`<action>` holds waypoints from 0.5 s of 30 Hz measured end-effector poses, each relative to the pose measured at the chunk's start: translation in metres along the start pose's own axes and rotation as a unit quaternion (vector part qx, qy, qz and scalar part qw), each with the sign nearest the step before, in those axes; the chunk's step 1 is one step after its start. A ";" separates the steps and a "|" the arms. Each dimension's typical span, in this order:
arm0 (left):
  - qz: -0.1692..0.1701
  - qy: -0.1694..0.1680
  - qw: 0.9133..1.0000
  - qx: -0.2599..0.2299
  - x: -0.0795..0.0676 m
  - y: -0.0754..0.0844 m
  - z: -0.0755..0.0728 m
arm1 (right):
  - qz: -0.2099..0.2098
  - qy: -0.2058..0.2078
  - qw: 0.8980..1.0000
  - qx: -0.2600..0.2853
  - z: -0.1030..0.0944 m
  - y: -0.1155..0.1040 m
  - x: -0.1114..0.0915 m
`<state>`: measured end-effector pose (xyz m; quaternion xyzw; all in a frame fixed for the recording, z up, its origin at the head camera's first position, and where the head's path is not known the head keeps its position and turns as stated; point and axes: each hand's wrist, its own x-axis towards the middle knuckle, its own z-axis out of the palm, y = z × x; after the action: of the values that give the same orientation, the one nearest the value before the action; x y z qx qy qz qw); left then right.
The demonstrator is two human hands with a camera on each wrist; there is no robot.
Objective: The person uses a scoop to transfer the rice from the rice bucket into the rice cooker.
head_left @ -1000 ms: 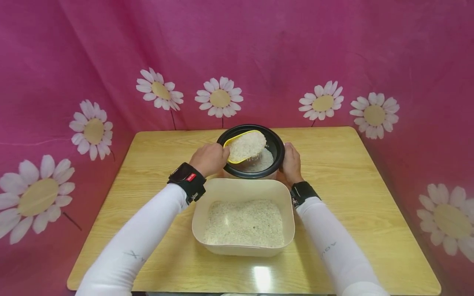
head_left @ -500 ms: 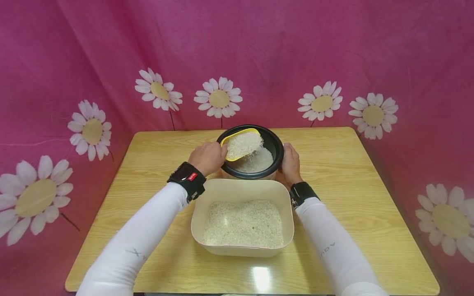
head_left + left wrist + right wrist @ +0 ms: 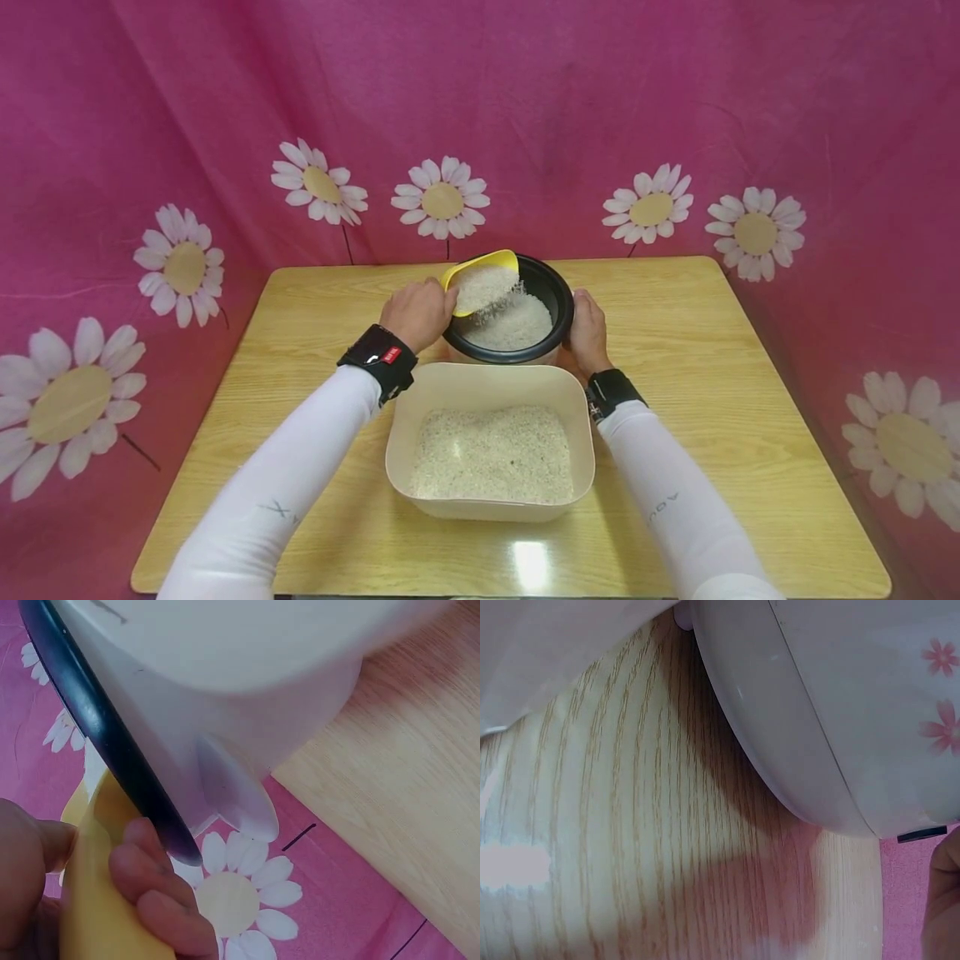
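Observation:
My left hand (image 3: 420, 312) grips a yellow scoop (image 3: 480, 257) by its handle. The scoop is tilted over the black inner pot (image 3: 558, 304) of a white rice cooker (image 3: 840, 712), and rice (image 3: 517, 321) is falling from it onto the rice in the pot. In the left wrist view, thumb and curled fingers close round the yellow handle (image 3: 105, 900), beside the dark rim. My right hand (image 3: 590, 335) holds the cooker's right side, just below the rim; part of its grip is hidden. Only an edge of this hand shows in the right wrist view.
A cream tub (image 3: 491, 508) holding more rice stands in front of the cooker, between the forearms. Both sit on a wooden table (image 3: 705, 375). A pink curtain (image 3: 525, 100) with daisies surrounds the table's back and sides.
The scoop has tipped further and shifted slightly left and back. More rice has poured out, and the heap in the pot has grown. My right hand has stayed in place.

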<state>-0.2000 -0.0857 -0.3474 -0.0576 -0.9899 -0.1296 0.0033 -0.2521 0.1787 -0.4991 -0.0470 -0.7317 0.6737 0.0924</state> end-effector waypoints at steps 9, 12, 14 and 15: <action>-0.004 0.013 1.000 0.011 0.001 0.001 -0.003 | 0.014 -0.009 1.000 -0.001 -0.001 -0.004 -0.004; -0.004 0.014 1.000 0.014 0.001 0.002 -0.004 | 0.018 -0.017 1.000 0.006 -0.002 -0.016 -0.009; 0.002 0.019 1.000 0.016 0.001 0.002 -0.004 | 0.017 -0.020 1.000 0.006 -0.003 -0.025 -0.013; 0.006 0.022 1.000 0.016 0.001 0.003 -0.004 | 0.016 -0.021 1.000 0.005 -0.003 -0.029 -0.016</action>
<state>-0.2007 -0.0843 -0.3426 -0.0608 -0.9912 -0.1147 0.0265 -0.2346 0.1762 -0.4709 -0.0441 -0.7292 0.6796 0.0662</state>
